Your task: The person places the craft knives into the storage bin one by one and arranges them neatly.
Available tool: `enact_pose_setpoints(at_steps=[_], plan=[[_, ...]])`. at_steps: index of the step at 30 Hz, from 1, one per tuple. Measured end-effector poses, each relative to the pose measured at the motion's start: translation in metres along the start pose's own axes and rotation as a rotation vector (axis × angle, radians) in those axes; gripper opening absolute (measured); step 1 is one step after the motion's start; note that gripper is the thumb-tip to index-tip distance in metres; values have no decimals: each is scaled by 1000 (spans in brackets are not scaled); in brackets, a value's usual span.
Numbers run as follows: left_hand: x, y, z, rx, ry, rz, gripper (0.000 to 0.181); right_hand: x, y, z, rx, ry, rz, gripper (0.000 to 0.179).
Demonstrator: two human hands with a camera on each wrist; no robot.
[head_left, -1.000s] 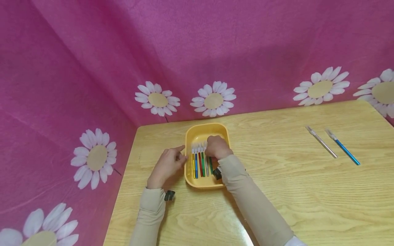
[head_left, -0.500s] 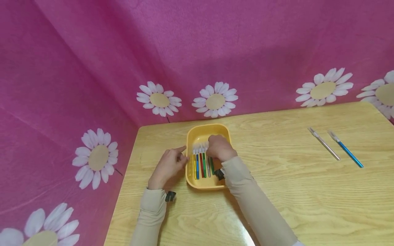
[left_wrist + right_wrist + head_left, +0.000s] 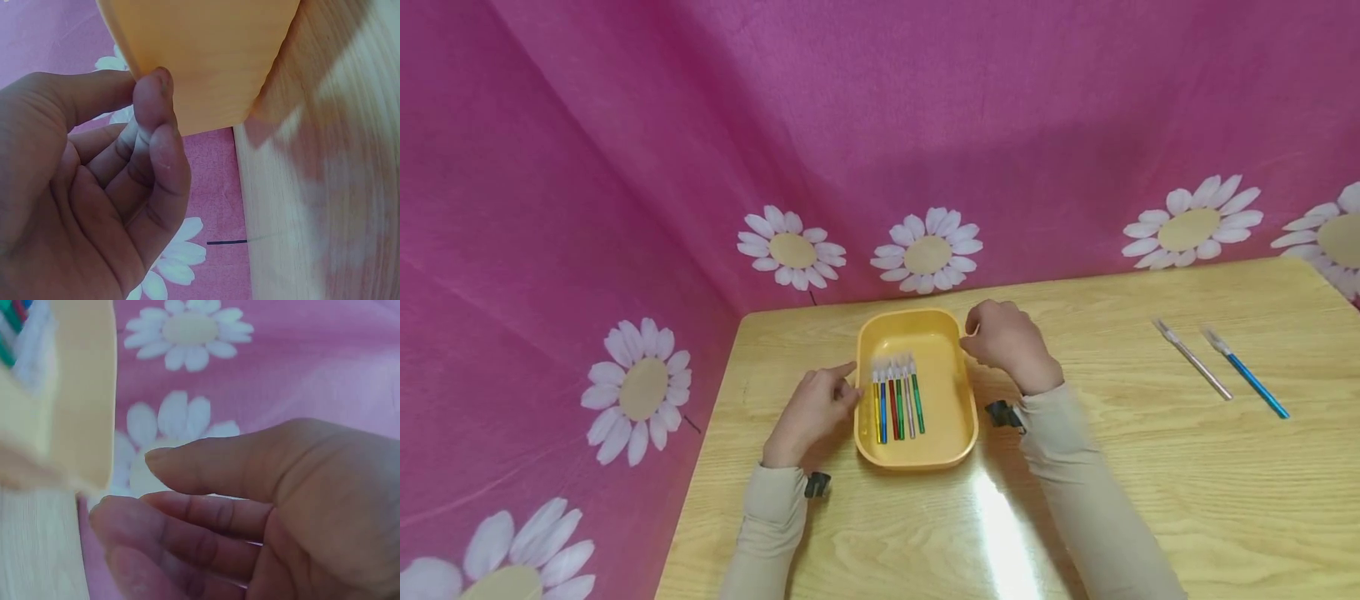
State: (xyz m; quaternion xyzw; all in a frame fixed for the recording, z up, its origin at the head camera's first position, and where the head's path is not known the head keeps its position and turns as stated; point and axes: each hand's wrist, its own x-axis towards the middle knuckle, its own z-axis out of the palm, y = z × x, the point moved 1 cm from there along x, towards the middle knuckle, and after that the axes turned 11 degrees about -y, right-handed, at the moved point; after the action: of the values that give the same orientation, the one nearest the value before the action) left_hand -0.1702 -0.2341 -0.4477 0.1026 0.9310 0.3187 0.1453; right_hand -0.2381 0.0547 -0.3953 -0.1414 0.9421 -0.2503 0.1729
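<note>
A yellow plastic tray (image 3: 943,421) stands on the table. Lying side by side in its left half are several slim craft knives (image 3: 900,408) with coloured metallic handles and pale clear caps. At the tray's left rim, my left hand (image 3: 808,412) pinches the edge; in the left wrist view its fingers bear on the outer wall of the tray (image 3: 206,62), and the thumb tip is hidden behind the rim. Just outside the right rim is my right hand (image 3: 1009,343), its fingers loosely bent. The right wrist view shows a gap between thumb and fingers with nothing held.
On the right of the wooden table (image 3: 1097,467) lie two more craft knives, a pinkish-silver one (image 3: 1198,367) and a blue one (image 3: 1255,382). A pink flowered cloth (image 3: 1037,183) hangs along the table's back and left edges.
My right hand has come out of the tray to the right, uncovering the rightmost green craft knife in the row. My left hand stays at the left rim. The view has shifted slightly.
</note>
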Motion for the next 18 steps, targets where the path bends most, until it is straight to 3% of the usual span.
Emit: enact_pose_setpoints(at_steps=[11, 18], plan=[[0, -1, 0, 5, 3, -4, 51, -24, 74, -12, -52, 16, 44, 30], [2, -2, 1, 16, 12, 32, 50, -33, 113, -13, -56, 49, 73, 31]])
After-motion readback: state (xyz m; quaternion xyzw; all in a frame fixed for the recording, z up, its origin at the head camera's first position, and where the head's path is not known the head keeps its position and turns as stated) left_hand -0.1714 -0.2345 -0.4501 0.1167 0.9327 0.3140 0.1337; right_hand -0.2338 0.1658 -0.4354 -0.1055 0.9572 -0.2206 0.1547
